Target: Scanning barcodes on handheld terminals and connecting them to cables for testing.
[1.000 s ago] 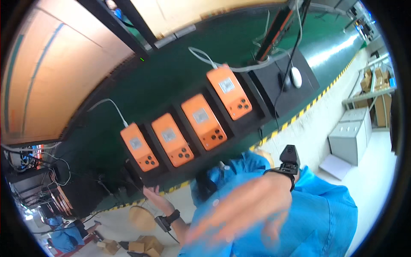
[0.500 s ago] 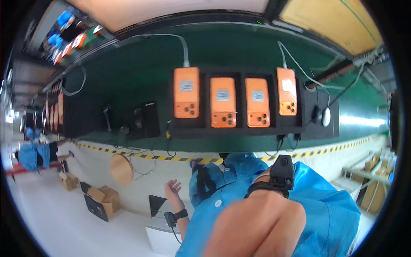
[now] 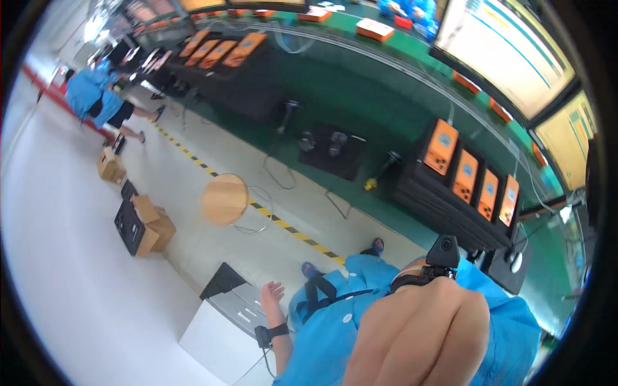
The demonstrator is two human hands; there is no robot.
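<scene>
Left hand: open, fingers spread, holding nothing, low in the middle, above the white box.
Right hand: bottom right, close up, grip hidden, cannot tell.
Orange devices: right side, on green bench.

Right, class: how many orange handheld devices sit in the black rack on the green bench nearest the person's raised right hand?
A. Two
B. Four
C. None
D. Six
B: four orange devices stand side by side in the black rack, above the right hand.
</scene>
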